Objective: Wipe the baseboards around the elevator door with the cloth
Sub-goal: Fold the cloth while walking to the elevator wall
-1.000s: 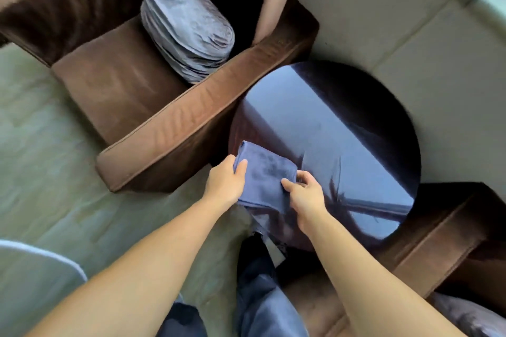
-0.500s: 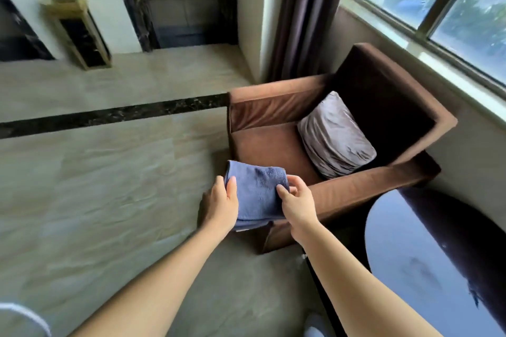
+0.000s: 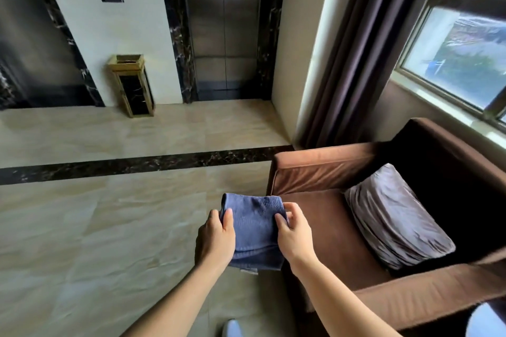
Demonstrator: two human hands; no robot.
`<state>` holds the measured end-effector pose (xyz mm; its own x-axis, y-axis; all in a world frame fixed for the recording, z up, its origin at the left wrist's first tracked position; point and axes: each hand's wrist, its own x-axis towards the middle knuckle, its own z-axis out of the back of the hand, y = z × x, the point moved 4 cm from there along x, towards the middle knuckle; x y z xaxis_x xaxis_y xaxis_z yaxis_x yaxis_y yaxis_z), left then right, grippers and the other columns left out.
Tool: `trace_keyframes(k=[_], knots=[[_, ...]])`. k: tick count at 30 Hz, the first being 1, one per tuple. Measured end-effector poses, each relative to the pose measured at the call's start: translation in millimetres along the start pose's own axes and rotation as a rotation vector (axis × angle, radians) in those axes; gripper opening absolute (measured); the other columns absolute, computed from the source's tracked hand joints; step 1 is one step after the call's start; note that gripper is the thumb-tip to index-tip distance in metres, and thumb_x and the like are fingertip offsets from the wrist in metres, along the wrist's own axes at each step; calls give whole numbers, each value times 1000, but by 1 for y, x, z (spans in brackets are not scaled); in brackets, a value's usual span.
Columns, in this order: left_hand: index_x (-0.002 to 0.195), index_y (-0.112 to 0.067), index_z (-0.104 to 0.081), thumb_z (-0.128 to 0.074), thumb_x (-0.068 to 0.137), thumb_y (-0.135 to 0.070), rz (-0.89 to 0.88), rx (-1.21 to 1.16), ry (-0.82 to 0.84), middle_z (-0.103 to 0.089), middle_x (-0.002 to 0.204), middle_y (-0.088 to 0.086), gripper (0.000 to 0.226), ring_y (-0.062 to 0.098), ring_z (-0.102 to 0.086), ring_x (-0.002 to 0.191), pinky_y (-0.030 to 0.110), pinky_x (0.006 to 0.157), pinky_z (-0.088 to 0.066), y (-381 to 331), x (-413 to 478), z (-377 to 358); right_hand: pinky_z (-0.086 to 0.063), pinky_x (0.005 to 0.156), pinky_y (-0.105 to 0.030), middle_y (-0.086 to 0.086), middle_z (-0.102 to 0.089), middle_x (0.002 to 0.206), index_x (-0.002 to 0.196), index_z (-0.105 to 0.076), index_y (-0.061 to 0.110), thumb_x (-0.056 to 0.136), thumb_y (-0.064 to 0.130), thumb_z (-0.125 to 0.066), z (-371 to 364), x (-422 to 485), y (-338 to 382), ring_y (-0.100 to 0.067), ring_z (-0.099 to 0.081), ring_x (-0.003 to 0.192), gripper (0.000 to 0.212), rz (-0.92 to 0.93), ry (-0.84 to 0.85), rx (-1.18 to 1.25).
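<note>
Cloth (image 3: pixel 253 230) first: the folded blue towel sits between my two hands in front of my chest, held off the floor and touching nothing else. My left hand (image 3: pixel 216 238) grips its left edge, thumb on top and the other digits hidden beneath; my right hand (image 3: pixel 294 235) pinches the right edge with thumb and fingertips. I judge this the carrying step, with no wiping begun. The elevator door (image 3: pixel 223 24) stands at about 12 o'clock, well apart from me across the tiled floor (image 3: pixel 95 227), its dark marble frame running down to the base at floor level. A gold bin (image 3: pixel 131 85) stands at 11 o'clock beside that frame, and the brown armchair (image 3: pixel 356 200) sits at 3 o'clock. Next I would need to cross the floor, crouch low, and press the towel flat against the base strip, probably one-handed.
</note>
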<state>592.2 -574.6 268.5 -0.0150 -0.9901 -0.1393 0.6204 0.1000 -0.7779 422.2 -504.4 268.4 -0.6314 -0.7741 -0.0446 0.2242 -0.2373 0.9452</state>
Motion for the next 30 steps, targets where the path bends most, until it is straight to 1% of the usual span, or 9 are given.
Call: trace_keyframes(k=[4,8,11,12,15,19,23,26,30], knots=[[78,-16,-41,-45,98,-44,-22,0,18,-67,94,19,35,42,-60,88,43,71,-47,-20,100,-11,-41,61,-8,3,-67,74,88,-61,25,91,8,-59,-39,98,16,6,-55,63,17,-7,-19,2],[84,-14,-41,-50,97,-40,-50,20,-30,-68,92,21,30,44,-61,88,45,70,-49,-38,201,-1,-41,61,-6,10,-64,73,96,-63,21,92,7,-60,-99,195,44,8,-58,65,15,0,10,24],[87,-15,-41,-48,98,-40,-25,52,-88,-67,93,21,28,44,-62,88,44,69,-48,-45,269,17,-47,72,-17,9,-67,80,99,-63,20,93,9,-58,-148,248,67,-3,-63,77,13,-11,57,52],[87,-15,-41,-48,97,-41,-24,50,-92,-67,92,20,29,43,-62,87,44,70,-50,-49,288,21,-48,74,-18,9,-69,83,98,-64,21,93,9,-58,-159,262,73,-2,-64,79,14,5,70,55],[87,-16,-41,-48,97,-42,-31,73,-87,-67,91,19,30,42,-62,87,44,69,-50,-61,370,25,-44,70,-10,13,-68,80,94,-64,24,92,9,-59,-199,329,90,6,-62,76,16,37,65,44],[88,-16,-40,-47,98,-40,-67,86,-22,-66,98,21,28,43,-60,93,40,68,-40,-85,466,3,-41,67,-14,14,-60,77,101,-64,20,93,12,-60,-228,414,97,-1,-56,73,12,-5,-20,2],[89,-14,-39,-47,99,-39,-175,72,88,-64,99,23,28,44,-59,95,39,68,-36,-130,573,-35,-39,64,-15,12,-61,77,99,-64,23,92,14,-60,-239,509,110,-2,-56,72,11,-41,-153,-33],[88,-14,-39,-47,99,-38,-259,94,172,-65,99,22,28,43,-60,94,38,66,-33,-170,646,-65,-41,69,-24,9,-60,75,97,-64,20,92,12,-60,-238,570,120,-8,-55,72,11,-84,-284,-26],[86,-16,-37,-45,99,-41,-308,114,282,-65,97,20,29,42,-60,93,38,65,-34,-218,717,-106,-45,74,-29,8,-62,78,98,-64,21,91,12,-60,-233,639,125,-10,-58,76,12,-165,-402,-47]])
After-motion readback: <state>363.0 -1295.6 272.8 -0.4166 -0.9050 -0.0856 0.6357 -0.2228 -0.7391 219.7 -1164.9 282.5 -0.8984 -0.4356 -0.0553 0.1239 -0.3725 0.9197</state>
